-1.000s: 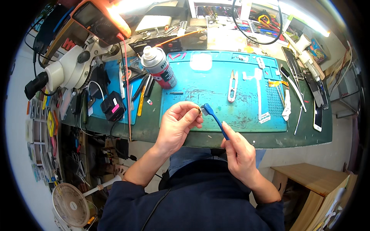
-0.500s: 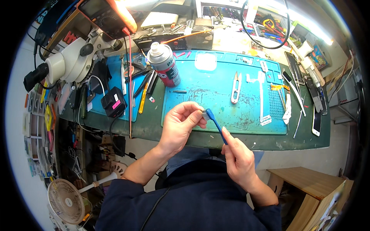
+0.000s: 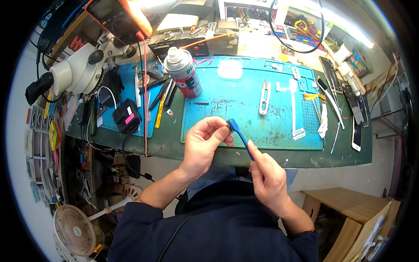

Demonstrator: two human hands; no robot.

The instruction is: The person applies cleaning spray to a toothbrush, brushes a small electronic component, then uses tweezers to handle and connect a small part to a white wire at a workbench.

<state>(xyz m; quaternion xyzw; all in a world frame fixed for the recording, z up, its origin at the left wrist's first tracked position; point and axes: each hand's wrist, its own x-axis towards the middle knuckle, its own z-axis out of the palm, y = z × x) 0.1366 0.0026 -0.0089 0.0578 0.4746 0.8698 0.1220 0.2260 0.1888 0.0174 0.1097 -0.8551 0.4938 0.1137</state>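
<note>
Between the thumb and fingertips of my left hand (image 3: 200, 148) is a small dark piece (image 3: 228, 128), partly hidden. My right hand (image 3: 269, 179) grips a blue toothbrush (image 3: 242, 141) by its handle, its head lying against that piece. Both hands are held over the front of a light-blue work mat (image 3: 279, 131). Just beyond them stand a red and silver spray can (image 3: 188, 87) and, to the right, white-handled snips (image 3: 263, 103) lying flat.
A white microscope (image 3: 74, 72) and orange multimeter (image 3: 139, 19) are at the back left, beside a black power adapter (image 3: 125, 117). Phones (image 3: 356, 139) and tools line the right. A fan (image 3: 74, 229) stands low left, a wooden cabinet (image 3: 345, 201) low right.
The toothbrush head has shifted in small movements against the piece in my left hand, its bristles now less visible. My right hand is slightly higher; my left hand has barely moved.
</note>
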